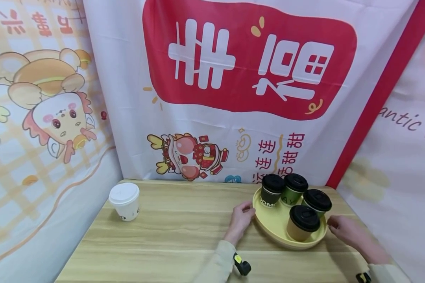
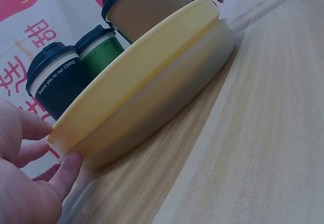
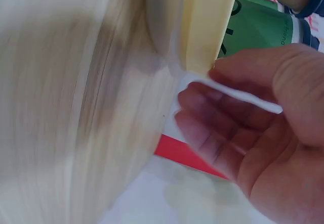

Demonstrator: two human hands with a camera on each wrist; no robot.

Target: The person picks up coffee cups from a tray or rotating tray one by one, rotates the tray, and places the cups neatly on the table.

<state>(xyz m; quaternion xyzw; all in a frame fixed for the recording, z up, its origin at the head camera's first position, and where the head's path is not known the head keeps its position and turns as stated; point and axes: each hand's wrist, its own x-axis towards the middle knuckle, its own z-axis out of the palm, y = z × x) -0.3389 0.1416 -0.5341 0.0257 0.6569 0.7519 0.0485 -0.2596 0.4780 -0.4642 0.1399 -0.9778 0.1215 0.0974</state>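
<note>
- The tray (image 1: 274,221) is sitting toward the right of the wooden table (image 1: 177,236), and both hands are reaching to its opposite sides
- The left hand (image 1: 242,218) is pinching the tray's left edge, its thumb pressing the outer wall and its fingers meeting the rim
- The right hand (image 1: 350,236) is bending its fingers at the right edge, a digit touching the rim; from these angles I cannot quite tell whether it is gripping or only touching
- Four cups with black lids are standing in the tray: the dark cup (image 1: 270,196) at back left, the back green cup (image 1: 290,196) beside it, the right green cup (image 1: 320,212), and the tan cup (image 1: 298,232) in front
- The white cup (image 1: 125,204), wearing a white lid, is standing well apart at the table's left
- Behind, the banner (image 1: 127,78) is hanging, showing white characters on red
</note>
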